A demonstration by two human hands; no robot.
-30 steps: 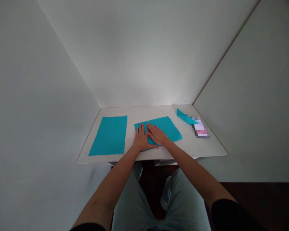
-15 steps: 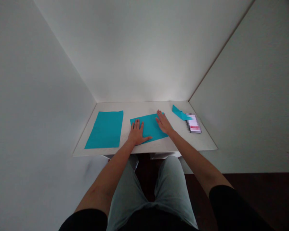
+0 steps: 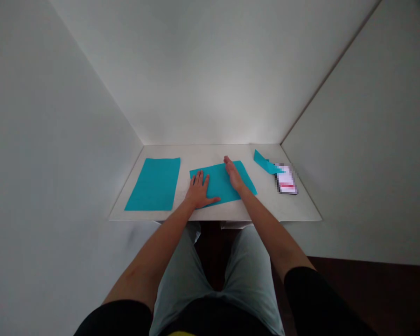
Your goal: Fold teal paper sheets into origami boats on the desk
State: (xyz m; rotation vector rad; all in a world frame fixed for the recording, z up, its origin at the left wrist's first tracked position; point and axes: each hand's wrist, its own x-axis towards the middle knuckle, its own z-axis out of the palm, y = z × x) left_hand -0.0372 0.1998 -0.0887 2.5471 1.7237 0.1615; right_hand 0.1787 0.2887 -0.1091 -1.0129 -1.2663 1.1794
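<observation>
- Dark-edged rectangular phone (image 3: 286,181): screen pixelated, unreadable.
- Flat turquoise paper sheet (image 3: 219,184): slanted on the white desk (image 3: 290,207), beneath the fingers.
- Left hand (image 3: 198,192): fingers spread flat on its left end, gripping nothing.
- Right hand (image 3: 234,176): fingers straight, together, edge-on over its right part, holding nothing.
- Second turquoise sheet (image 3: 154,184): apart, left; bent turquoise strip (image 3: 265,163) overlaps the phone.

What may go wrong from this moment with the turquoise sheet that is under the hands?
1. The middle sheet lies slanted under the flat left hand; it might slip if that hand lifts.
2. The right hand is turned edge-on over it; a hard sideways push could wrinkle it.
3. The narrow strip overlaps the phone-like device; a wide right-arm sweep might disturb both.
</observation>
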